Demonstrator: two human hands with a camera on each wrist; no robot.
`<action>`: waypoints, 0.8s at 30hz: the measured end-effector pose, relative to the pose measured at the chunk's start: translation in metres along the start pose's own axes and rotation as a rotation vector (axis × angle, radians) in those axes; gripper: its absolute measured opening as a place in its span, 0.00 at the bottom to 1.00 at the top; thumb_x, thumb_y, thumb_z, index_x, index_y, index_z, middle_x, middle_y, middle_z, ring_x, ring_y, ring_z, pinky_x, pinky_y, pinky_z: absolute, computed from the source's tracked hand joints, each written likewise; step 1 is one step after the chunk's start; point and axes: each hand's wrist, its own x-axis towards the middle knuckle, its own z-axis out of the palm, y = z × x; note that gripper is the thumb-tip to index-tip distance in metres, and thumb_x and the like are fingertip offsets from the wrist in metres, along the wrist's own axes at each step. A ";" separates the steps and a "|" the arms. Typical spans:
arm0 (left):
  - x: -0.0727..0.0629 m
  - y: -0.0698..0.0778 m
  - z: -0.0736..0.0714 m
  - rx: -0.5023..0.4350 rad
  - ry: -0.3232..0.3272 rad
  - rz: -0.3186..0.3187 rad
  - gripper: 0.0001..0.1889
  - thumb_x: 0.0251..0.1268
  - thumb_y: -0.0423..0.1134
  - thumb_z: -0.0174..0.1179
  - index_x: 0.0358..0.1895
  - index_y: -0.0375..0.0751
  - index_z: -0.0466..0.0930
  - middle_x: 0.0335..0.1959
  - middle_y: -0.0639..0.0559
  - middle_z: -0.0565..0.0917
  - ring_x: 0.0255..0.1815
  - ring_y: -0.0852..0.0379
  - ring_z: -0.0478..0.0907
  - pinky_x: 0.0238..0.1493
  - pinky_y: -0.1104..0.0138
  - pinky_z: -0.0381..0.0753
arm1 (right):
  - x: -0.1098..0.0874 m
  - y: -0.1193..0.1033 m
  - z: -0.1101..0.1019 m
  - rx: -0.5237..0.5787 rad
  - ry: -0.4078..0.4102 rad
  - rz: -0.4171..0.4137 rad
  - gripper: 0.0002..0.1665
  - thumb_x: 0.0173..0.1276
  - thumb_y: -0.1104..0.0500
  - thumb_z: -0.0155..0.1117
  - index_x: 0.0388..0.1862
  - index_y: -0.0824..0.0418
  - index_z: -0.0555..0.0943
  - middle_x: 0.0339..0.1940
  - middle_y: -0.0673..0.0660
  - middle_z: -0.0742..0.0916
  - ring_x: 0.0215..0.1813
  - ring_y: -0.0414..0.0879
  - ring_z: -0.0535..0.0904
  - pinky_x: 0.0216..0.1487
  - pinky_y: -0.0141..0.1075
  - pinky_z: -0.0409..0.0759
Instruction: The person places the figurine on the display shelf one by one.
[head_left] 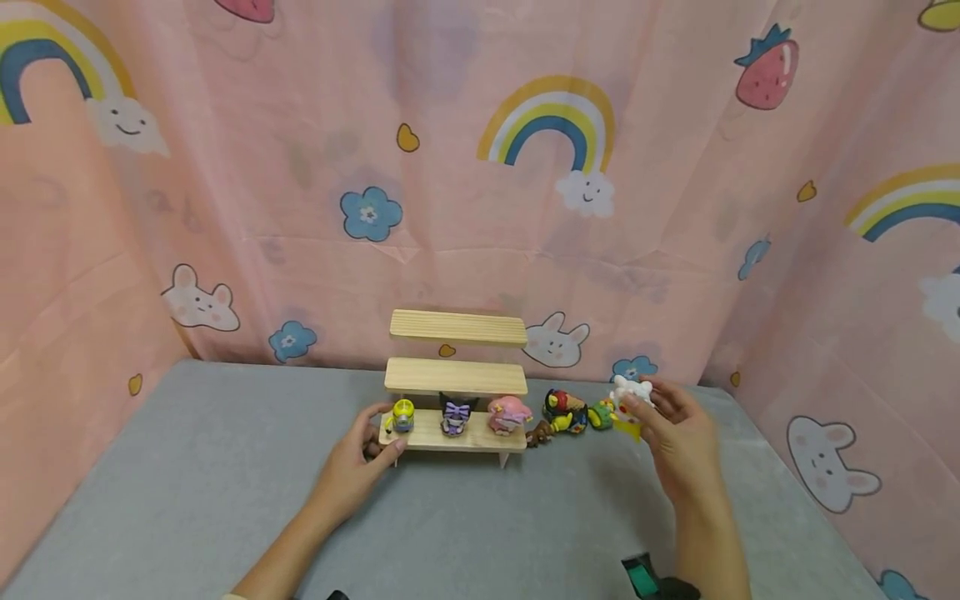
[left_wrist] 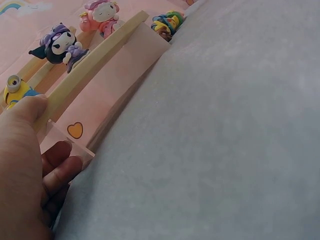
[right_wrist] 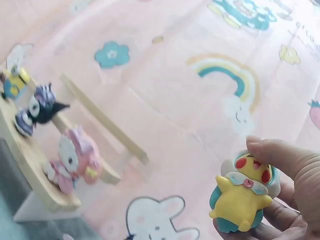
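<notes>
A three-tier wooden display stand (head_left: pixel 450 433) with clear supports has several small figurines on its lowest step. From left to right they are a yellow minion figurine (head_left: pixel 402 416), a black-and-purple hooded figurine (head_left: pixel 455 414) and a pink hooded figurine (head_left: pixel 508 414). My left hand (head_left: pixel 352 471) grips the left end of that step beside the minion, thumb on its front edge; in the left wrist view the fingers curl by the clear support (left_wrist: pixel 80 150). Raised to the right of the stand, my right hand (head_left: pixel 684 442) holds a yellow Pikachu figurine (right_wrist: pixel 243 200) with red cheeks and a white-and-teal hood.
Beside the stand's right end, several more figurines lie on the grey tabletop (head_left: pixel 300 517): a small brown one (head_left: pixel 538 433), a colourful one (head_left: pixel 564 412) and a green-and-yellow one (head_left: pixel 601 414). A pink patterned curtain (head_left: pixel 450 275) hangs behind and at both sides.
</notes>
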 end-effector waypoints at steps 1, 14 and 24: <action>-0.001 0.000 -0.001 -0.001 -0.001 0.002 0.32 0.69 0.50 0.65 0.73 0.52 0.65 0.30 0.53 0.80 0.28 0.61 0.73 0.31 0.69 0.70 | -0.002 -0.002 0.003 0.018 -0.025 -0.009 0.25 0.67 0.59 0.72 0.61 0.57 0.76 0.46 0.41 0.86 0.48 0.35 0.82 0.46 0.26 0.83; 0.002 -0.003 0.001 -0.014 0.010 0.030 0.31 0.69 0.48 0.66 0.71 0.54 0.66 0.30 0.55 0.81 0.27 0.62 0.75 0.31 0.69 0.72 | -0.014 -0.022 0.048 0.036 -0.137 -0.069 0.23 0.70 0.63 0.68 0.62 0.59 0.77 0.52 0.42 0.86 0.53 0.37 0.82 0.51 0.27 0.82; 0.002 -0.004 0.001 -0.024 0.005 0.013 0.31 0.68 0.48 0.66 0.72 0.54 0.67 0.30 0.55 0.81 0.27 0.62 0.75 0.30 0.69 0.72 | -0.009 -0.029 0.098 -0.044 -0.296 -0.083 0.25 0.70 0.64 0.68 0.64 0.66 0.74 0.48 0.45 0.85 0.50 0.39 0.82 0.51 0.29 0.83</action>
